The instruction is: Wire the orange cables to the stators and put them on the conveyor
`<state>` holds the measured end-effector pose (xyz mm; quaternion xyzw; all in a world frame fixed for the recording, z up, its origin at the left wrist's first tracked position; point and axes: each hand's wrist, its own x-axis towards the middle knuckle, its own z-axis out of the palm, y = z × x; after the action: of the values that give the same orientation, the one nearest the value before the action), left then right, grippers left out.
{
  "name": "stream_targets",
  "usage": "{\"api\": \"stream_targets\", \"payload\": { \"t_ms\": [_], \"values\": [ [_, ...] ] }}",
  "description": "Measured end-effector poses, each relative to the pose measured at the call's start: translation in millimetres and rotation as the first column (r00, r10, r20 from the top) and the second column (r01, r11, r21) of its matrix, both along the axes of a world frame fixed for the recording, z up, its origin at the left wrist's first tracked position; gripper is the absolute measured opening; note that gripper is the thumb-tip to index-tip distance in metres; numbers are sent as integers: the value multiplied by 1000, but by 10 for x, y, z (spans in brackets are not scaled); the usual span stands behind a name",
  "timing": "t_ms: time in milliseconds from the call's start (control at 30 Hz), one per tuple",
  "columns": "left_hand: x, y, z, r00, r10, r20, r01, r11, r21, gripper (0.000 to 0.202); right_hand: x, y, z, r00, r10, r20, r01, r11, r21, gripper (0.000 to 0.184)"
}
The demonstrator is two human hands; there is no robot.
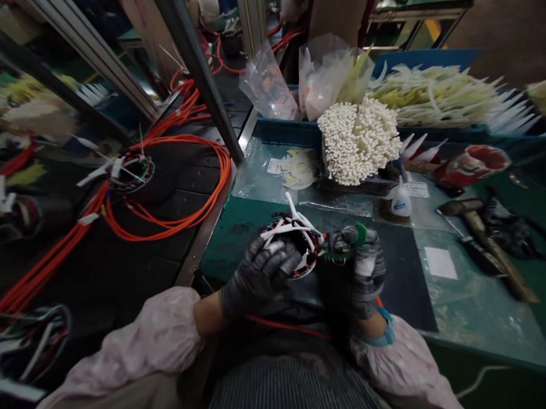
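A motor stator [307, 264] with copper windings and white insulating sleeves [295, 218] sticking out of its top sits on the green-topped bench in front of me. My left hand [270, 267], in a grey glove, grips its left side, with fingers bent over the rim toward the bore. On the stator's right, my right hand [367, 264], also gloved, is closed around a green cord or strip [360, 234]. Its exact kind is unclear. The cord seems to run to the stator's right edge, where coloured wires show. Blur hides the fingertips.
Behind the stator stand a bundle of white-tipped sticks [359, 139] and a blue tray [274, 130]. A glue bottle [400, 201], a hammer [484, 239] and a red cup [471, 165] lie rightward. Orange cables [166, 232] and other stators [133, 173] occupy the left line, beside a metal post [201, 70].
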<state>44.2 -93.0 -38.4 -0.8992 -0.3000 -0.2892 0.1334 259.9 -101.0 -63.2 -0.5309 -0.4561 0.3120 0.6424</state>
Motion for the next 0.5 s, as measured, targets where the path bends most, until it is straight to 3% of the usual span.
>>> {"api": "stream_targets", "payload": {
  "t_ms": [67,167,233,300,400,500],
  "values": [
    [37,-46,-32,998,32,-53,-37,994,-106,40,-13,-5,10,998,-53,-41,53,999,-2,35],
    [125,-105,59,987,111,-119,-140,950,-279,43,-37,-12,49,998,-69,13,68,997,27,34],
    [171,-145,114,977,183,-109,-206,938,-277,43,-49,-15,113,996,-29,86,21,996,88,27],
    [179,-170,110,971,225,-78,-236,950,-205,35,-58,-12,216,970,97,221,-127,984,125,18],
    [101,-140,37,991,135,-22,-136,987,-91,17,-73,23,393,848,254,466,-344,931,119,16],
    [-65,-45,27,998,-51,32,52,998,-30,11,-105,76,468,732,214,647,-394,908,145,22]
  ]
}}
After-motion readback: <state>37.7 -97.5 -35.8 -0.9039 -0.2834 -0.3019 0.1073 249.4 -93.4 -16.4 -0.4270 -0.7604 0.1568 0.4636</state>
